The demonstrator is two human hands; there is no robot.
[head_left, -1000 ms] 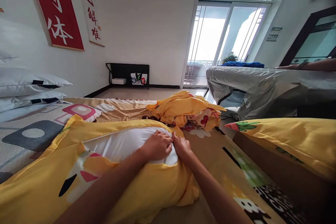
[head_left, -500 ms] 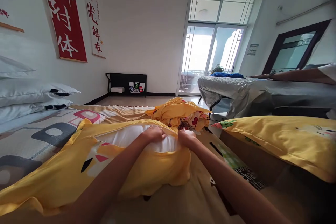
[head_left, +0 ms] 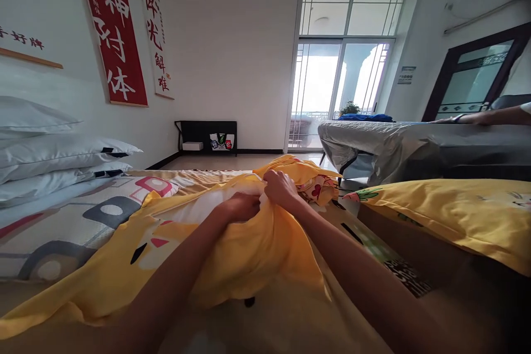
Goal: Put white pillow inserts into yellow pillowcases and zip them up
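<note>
Half a second earlier both hands were laid apart on the white pillow (head_left: 194, 211); now the right hand (head_left: 280, 188) is raised towards twelve o'clock, its fingers clamped on the upper hem of the yellow pillowcase (head_left: 249, 254), which is lifted into a peak. The left hand (head_left: 239, 207) is drawn in just beside it at eight o'clock, fingers curled shut at the mouth of the case; whether cloth or pillow is gripped cannot be told. Less of the white pillow is shown than before; it is judged that the opening is being pulled over the filling, so the pillow is nearly enclosed. The pillowcase is spread on the patterned bed (head_left: 62, 232) in front of the person, running from the hands towards seven o'clock.

Beyond the hands, at one o'clock, a crumpled yellow sheet (head_left: 307, 172) is heaped; at three o'clock a second yellow pillow (head_left: 452, 215) is seen; at nine o'clock white pillows (head_left: 62, 157) are stacked. Another person's arm (head_left: 485, 117) is rested on a grey-covered bed (head_left: 390, 141) at two o'clock.

On the red banner (head_left: 114, 33) the characters 神, 付 and 体 can be read; on the white banner (head_left: 154, 44) 光 is clear, the others less so; a small scroll (head_left: 22, 41) at ten o'clock appears to end in 好牌; the notice (head_left: 406, 74) by the glass door is too small to be read.
</note>
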